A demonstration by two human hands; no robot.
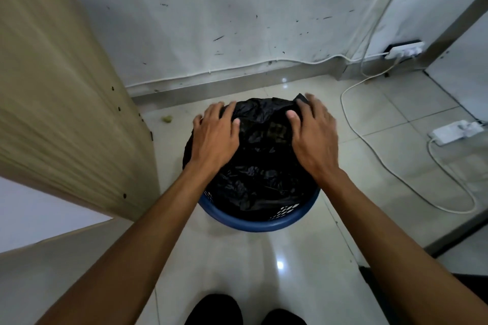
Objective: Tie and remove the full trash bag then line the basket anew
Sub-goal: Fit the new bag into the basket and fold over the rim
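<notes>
1. Two hands lie on the black trash bag (260,163): the left hand (215,137) on its left side, the right hand (313,137) on its right side, both with fingers spread and nearly straight, flat on the plastic, well apart from each other.
2. The bag sits inside the blue basket (258,224), covering its opening.
3. The basket stands on the tiled floor (277,272), near a white wall (237,21).
4. A wooden panel (66,100) stands to the left; white cables (369,145) and a power strip (455,131) lie to the right.
</notes>
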